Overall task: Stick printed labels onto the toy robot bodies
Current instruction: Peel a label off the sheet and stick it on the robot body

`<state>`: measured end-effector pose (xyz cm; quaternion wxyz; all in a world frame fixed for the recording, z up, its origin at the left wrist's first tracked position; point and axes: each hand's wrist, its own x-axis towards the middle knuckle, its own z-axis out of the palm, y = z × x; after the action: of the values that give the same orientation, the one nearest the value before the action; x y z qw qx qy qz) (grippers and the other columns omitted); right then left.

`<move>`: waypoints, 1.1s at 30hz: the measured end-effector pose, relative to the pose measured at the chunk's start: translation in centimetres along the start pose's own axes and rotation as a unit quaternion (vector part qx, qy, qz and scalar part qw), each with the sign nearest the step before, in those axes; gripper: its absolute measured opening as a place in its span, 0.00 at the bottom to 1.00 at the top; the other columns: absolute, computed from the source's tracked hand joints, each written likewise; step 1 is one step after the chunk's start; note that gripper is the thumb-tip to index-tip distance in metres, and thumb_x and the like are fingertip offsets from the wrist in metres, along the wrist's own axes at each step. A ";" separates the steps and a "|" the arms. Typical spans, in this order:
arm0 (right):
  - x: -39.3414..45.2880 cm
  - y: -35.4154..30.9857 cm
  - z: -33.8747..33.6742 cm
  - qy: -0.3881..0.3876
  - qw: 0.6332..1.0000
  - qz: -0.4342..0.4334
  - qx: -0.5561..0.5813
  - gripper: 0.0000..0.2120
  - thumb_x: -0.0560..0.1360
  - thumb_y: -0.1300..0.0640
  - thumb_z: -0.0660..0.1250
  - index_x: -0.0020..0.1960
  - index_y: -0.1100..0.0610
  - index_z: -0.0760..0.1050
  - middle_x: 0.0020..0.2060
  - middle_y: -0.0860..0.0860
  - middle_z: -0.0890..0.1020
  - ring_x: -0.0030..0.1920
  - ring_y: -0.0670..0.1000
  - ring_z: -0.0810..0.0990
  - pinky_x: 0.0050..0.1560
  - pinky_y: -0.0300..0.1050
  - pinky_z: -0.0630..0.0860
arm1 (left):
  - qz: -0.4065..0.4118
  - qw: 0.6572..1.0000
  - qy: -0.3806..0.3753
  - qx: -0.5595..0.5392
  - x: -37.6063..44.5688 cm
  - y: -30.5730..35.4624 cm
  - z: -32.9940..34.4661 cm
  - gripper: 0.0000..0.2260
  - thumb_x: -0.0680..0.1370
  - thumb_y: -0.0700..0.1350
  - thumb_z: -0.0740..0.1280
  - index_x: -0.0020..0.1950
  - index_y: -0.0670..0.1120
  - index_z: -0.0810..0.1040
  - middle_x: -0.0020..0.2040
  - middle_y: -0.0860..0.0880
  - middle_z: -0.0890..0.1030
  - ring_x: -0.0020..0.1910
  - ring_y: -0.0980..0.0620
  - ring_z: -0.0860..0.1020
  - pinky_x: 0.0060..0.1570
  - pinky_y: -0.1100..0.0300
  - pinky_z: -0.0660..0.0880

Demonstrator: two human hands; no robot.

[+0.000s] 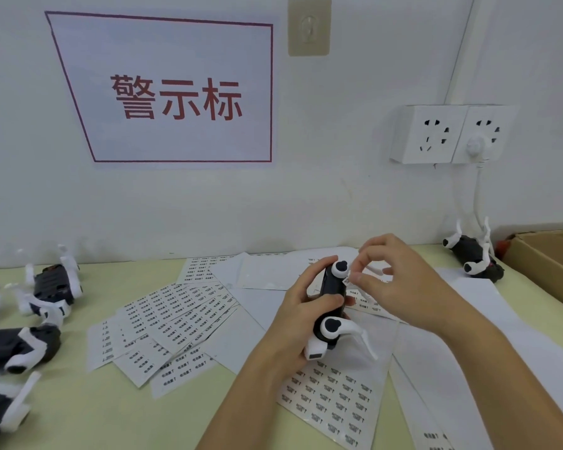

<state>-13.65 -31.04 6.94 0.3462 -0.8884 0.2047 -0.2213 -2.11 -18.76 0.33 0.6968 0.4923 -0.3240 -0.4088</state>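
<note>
Pale table [78, 414] strewn with overlapping label sheets [179, 316], too layered to count, cardboard box [550, 261] at right, about four toy robots [54, 287] piled left, one [476, 258] far right, one toy robot body [330, 306] gripped upright above the sheets by left hand [298, 323], right hand [400, 280] pinching a small label [347, 280] against its top

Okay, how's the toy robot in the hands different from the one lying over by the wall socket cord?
The held toy robot is off the table, gripped by the left hand, standing roughly on end; the far toy robot lies on the table untouched. The right hand pinches a small label against the held one; no hand is near the far one. Both have dark bodies with white limbs.
</note>
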 end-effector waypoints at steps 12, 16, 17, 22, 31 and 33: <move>0.2 0.2 0.3 0.010 0.998 -0.034 -0.053 0.11 0.73 0.60 0.74 0.35 0.48 0.79 0.52 0.41 0.73 0.56 0.36 0.72 0.53 0.31 0.65 | 0.005 1.000 -0.004 0.015 -0.1 0.0 0.1 0.26 0.73 0.38 0.69 0.67 0.61 0.78 0.59 0.41 0.84 0.56 0.45 0.83 0.56 0.47 0.77; 0.1 -0.1 0.4 0.011 0.997 -0.037 -0.070 0.10 0.73 0.61 0.75 0.35 0.50 0.80 0.52 0.41 0.72 0.57 0.44 0.72 0.52 0.29 0.64 | 0.005 1.000 -0.014 0.023 -0.3 0.2 0.1 0.27 0.73 0.39 0.70 0.66 0.63 0.78 0.54 0.42 0.85 0.45 0.49 0.83 0.47 0.55 0.78; 0.1 -0.1 0.4 0.010 0.997 -0.036 -0.072 0.10 0.73 0.61 0.75 0.35 0.50 0.80 0.52 0.41 0.72 0.58 0.44 0.71 0.51 0.28 0.64 | 0.005 1.000 -0.014 0.021 -0.3 0.2 0.1 0.27 0.73 0.39 0.70 0.66 0.63 0.78 0.53 0.43 0.85 0.44 0.49 0.83 0.47 0.56 0.78; 0.1 -0.3 0.6 0.014 0.995 -0.049 -0.087 0.13 0.73 0.60 0.74 0.34 0.46 0.78 0.52 0.38 0.70 0.59 0.42 0.69 0.51 0.24 0.62 | 0.006 1.000 -0.012 0.011 -0.1 0.1 0.0 0.27 0.74 0.37 0.69 0.66 0.64 0.78 0.53 0.43 0.85 0.44 0.48 0.83 0.46 0.57 0.78; 0.2 -0.3 0.8 0.021 0.993 -0.061 -0.103 0.15 0.73 0.60 0.74 0.33 0.44 0.76 0.52 0.38 0.69 0.58 0.41 0.68 0.51 0.26 0.62 | -0.001 1.000 -0.009 0.017 -0.2 0.2 0.1 0.26 0.75 0.37 0.69 0.66 0.64 0.78 0.51 0.44 0.85 0.44 0.48 0.83 0.45 0.58 0.78; 0.2 -0.3 0.8 0.022 0.992 -0.064 -0.104 0.15 0.73 0.60 0.74 0.33 0.44 0.76 0.51 0.37 0.69 0.57 0.40 0.68 0.51 0.26 0.62 | -0.003 1.000 -0.009 0.022 -0.2 0.2 0.1 0.26 0.78 0.35 0.67 0.66 0.64 0.78 0.50 0.44 0.85 0.44 0.48 0.83 0.44 0.58 0.78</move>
<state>-13.01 -30.49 6.65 0.2323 -0.9257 0.1774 -0.2400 -2.26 -18.55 0.51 0.6818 0.5047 -0.3376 -0.4080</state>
